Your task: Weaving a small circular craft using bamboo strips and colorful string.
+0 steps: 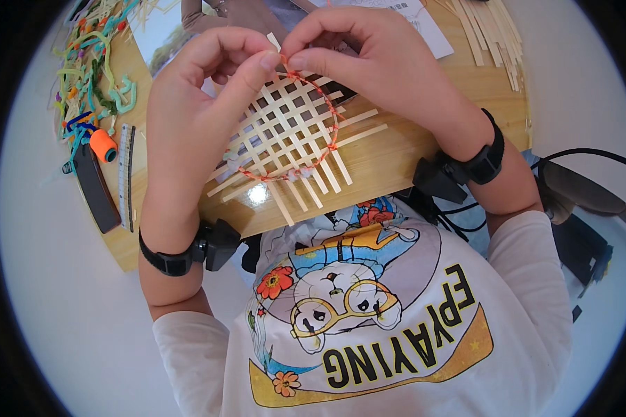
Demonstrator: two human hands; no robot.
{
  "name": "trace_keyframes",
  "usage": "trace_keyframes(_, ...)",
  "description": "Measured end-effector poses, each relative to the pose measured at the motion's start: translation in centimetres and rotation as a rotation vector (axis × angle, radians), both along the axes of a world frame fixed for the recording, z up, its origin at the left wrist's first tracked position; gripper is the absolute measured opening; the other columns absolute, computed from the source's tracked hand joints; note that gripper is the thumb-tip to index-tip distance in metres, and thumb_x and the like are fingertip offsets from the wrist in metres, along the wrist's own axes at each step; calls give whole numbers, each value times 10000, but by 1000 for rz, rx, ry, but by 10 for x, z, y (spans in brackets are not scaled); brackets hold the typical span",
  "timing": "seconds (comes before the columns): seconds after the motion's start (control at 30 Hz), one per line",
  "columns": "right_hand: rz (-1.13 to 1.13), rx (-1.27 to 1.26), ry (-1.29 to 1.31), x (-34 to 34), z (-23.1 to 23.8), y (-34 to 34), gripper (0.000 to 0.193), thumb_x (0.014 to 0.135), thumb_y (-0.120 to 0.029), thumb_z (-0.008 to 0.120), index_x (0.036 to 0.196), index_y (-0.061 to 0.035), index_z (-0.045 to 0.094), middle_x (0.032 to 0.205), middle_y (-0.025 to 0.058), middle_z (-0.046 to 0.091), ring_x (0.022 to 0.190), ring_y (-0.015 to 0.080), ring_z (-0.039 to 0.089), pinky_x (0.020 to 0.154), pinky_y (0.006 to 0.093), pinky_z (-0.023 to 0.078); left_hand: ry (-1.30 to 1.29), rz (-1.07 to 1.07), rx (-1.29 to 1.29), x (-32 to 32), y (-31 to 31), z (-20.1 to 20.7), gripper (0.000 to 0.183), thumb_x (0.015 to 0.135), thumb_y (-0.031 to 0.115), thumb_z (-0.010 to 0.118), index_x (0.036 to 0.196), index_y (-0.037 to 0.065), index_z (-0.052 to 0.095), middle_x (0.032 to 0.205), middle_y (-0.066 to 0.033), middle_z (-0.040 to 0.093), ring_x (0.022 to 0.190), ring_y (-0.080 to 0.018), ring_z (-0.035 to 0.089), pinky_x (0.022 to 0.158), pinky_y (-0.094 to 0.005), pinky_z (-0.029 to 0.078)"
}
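An open lattice of pale flat strips (pixel 285 118), which look like bamboo, lies tilted near the table's front edge. A ring of twisted orange cord (pixel 338 125) runs around it, and several strip ends stick out beyond the ring. At the far rim of this weave, my left hand (pixel 212 90) is closed, thumb and forefinger pinching the orange cord beside an upright strip end (pixel 274 42). My right hand (pixel 372 55) meets it there, also pinching the cord between thumb and forefinger. The fingertips almost touch and partly hide the cord between them.
On the wooden table (pixel 247 212), the left side holds a tangle of coloured cords (pixel 94 62), an orange thread spool (pixel 103 146), a dark flat case (pixel 94 187) and a ruler (pixel 126 177). Printed sheets (pixel 424 24) lie beyond my hands. Loose strips (pixel 490 35) fan out at far right.
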State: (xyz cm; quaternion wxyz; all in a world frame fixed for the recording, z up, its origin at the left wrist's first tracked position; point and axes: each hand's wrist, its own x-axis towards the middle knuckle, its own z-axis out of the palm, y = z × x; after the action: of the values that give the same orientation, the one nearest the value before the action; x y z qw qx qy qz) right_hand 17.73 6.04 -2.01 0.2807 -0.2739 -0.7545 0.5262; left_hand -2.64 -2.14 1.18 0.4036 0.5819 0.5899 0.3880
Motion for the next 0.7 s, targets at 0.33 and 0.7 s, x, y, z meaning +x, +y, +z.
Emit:
trace_keyframes(0.33,73,-425,236,1,25,-7,277,981,-73,668,1249,-14,630,960,6,685,835,56,596,745,217,497,73,-4,231,2,1,-3,169,894,122,750,1041,37,758,970,6,748,811,-74,587,771,-236,467)
trace_keyframes(0.7,80,-379,17,8,19,1,245,989,-67,656,1222,9,658,964,24,708,830,67,622,734,218,509,597,-21,488,-7,8,-5,130,863,95,737,992,96,756,941,-48,724,879,-274,665,808,-354,499)
